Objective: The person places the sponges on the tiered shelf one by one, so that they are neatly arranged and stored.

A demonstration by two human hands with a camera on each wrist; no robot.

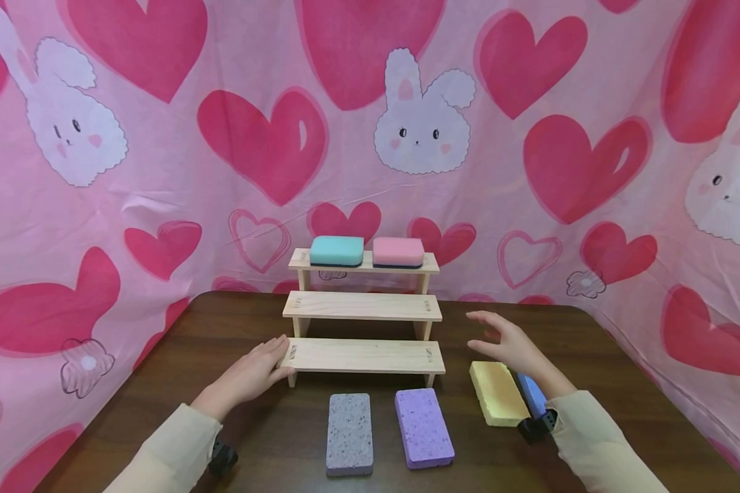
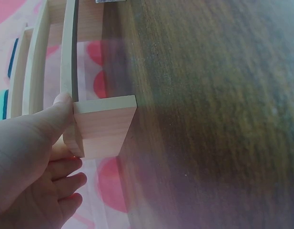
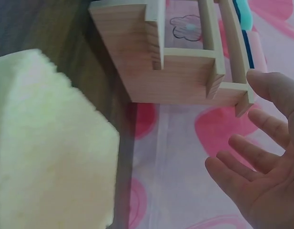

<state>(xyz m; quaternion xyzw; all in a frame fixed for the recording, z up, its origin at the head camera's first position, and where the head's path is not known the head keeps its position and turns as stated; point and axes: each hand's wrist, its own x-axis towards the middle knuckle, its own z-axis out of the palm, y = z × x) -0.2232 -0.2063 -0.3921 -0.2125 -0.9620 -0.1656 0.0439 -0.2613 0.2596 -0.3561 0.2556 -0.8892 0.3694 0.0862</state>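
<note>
A three-step wooden shelf [image 1: 360, 305] stands at the middle of the table. My left hand [image 1: 253, 370] holds the left end of its lowest step; in the left wrist view the thumb [image 2: 63, 102] lies at the board's edge, with the other fingers beyond its end. To the right of the shelf, my right hand [image 1: 506, 342] is raised with fingers spread and nothing in it. Below that hand lie a yellow sponge [image 1: 498, 394] and a blue sponge [image 1: 532, 395], the blue one partly hidden by the forearm. Teal [image 1: 337, 250] and pink [image 1: 398, 252] sponges sit on the top step.
In front of the shelf, a grey sponge [image 1: 349, 433] and a purple sponge [image 1: 423, 428] lie flat on the brown table [image 1: 271, 452]. A pink cloth [image 1: 358, 185] with hearts and rabbits hangs behind the table and along its sides.
</note>
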